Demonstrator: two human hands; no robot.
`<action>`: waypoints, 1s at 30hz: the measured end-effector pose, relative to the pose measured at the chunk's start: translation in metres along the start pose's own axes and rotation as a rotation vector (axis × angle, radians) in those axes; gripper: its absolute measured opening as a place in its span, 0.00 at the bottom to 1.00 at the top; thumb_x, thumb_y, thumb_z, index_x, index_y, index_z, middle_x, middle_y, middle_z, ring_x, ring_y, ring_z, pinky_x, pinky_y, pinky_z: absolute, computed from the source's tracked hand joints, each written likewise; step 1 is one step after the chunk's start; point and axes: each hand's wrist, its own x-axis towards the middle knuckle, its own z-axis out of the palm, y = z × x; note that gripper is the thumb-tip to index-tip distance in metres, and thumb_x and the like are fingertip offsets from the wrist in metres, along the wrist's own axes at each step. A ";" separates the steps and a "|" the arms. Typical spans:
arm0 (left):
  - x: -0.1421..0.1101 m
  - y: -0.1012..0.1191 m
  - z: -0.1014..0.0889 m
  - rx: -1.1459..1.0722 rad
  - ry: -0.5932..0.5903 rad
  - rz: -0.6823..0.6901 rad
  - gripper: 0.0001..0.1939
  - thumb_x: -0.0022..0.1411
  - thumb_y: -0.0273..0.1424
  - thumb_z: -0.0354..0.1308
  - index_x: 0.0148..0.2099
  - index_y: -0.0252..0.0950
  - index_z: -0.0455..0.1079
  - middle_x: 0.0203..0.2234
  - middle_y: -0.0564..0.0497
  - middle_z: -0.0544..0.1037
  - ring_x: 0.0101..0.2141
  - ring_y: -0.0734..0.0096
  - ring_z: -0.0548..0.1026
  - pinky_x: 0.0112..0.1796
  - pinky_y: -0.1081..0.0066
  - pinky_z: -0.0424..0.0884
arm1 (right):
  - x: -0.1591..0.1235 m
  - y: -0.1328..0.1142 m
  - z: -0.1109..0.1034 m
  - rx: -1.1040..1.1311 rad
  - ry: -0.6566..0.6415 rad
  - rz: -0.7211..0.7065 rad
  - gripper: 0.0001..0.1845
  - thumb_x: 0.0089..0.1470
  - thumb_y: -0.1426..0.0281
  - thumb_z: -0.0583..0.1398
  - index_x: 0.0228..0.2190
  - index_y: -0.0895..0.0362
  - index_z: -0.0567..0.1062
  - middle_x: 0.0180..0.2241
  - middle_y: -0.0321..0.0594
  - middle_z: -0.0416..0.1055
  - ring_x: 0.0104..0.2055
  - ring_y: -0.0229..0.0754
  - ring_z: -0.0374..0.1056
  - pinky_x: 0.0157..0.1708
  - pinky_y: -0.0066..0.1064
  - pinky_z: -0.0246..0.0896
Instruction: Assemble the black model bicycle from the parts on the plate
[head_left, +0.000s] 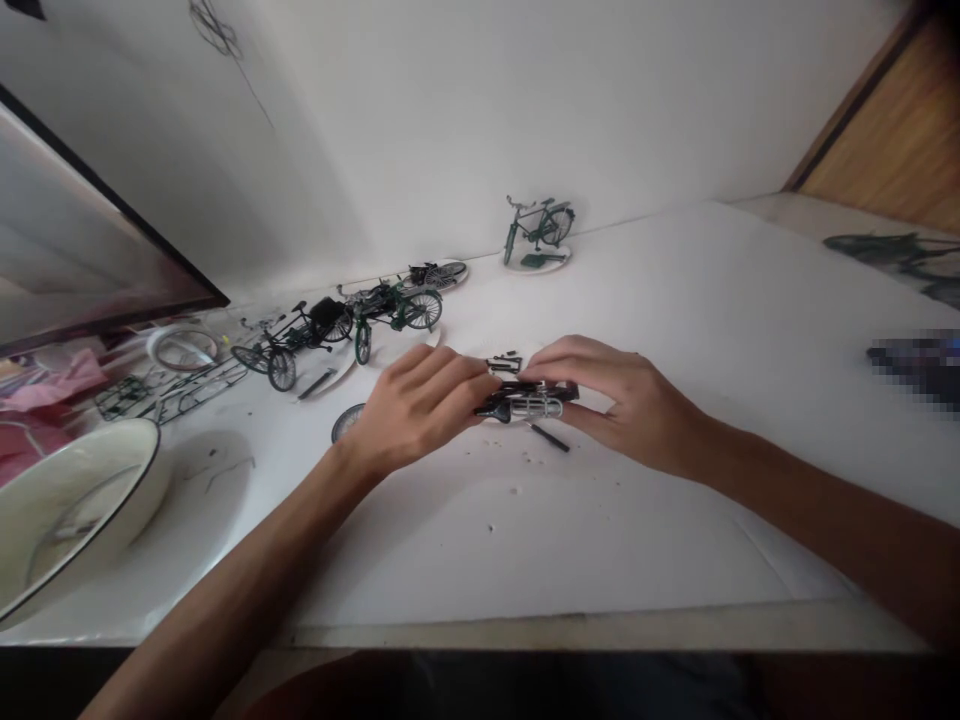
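My left hand [416,405] and my right hand [611,400] meet over the middle of the white table [525,540]. Both are closed on a small black and silver model bicycle part [525,402], held between their fingertips just above the surface. A thin black rod [550,437] lies on the table right below the part. A few small black pieces [504,363] sit on a white plate just behind my fingers. A loose wheel [346,422] shows beside my left wrist.
Several miniature bicycles stand along the back: a green one [538,228] on a plate, a green one [396,308], a black one [294,338]. A white bowl [71,500] sits at the left edge, a dark-framed screen [97,240] above it.
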 end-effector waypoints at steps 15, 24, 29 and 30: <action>0.012 0.020 0.001 0.241 -0.068 -0.058 0.08 0.69 0.23 0.59 0.49 0.34 0.69 0.41 0.47 0.83 0.38 0.63 0.76 0.40 0.62 0.63 | 0.006 0.005 0.000 1.097 0.010 0.611 0.16 0.62 0.64 0.62 0.50 0.55 0.78 0.54 0.47 0.75 0.54 0.49 0.72 0.51 0.44 0.72; 0.017 0.030 0.002 -0.198 -0.076 -0.528 0.14 0.72 0.39 0.57 0.52 0.36 0.69 0.43 0.46 0.80 0.45 0.60 0.72 0.45 0.60 0.59 | 0.008 -0.005 0.011 0.734 0.103 0.747 0.19 0.56 0.65 0.68 0.50 0.55 0.80 0.44 0.44 0.79 0.42 0.43 0.74 0.38 0.33 0.73; 0.022 0.034 0.001 -0.317 -0.129 -0.707 0.04 0.65 0.32 0.65 0.39 0.38 0.74 0.33 0.55 0.81 0.37 0.66 0.72 0.44 0.60 0.59 | 0.005 -0.011 0.015 0.736 -0.169 0.675 0.31 0.58 0.63 0.67 0.62 0.49 0.71 0.48 0.40 0.78 0.46 0.42 0.74 0.48 0.36 0.72; 0.023 0.035 0.000 -0.347 -0.138 -0.734 0.03 0.64 0.30 0.66 0.38 0.39 0.75 0.32 0.55 0.81 0.36 0.67 0.72 0.44 0.60 0.60 | 0.003 -0.010 0.015 0.748 -0.211 0.656 0.33 0.59 0.63 0.67 0.63 0.48 0.70 0.49 0.40 0.77 0.47 0.42 0.74 0.51 0.38 0.71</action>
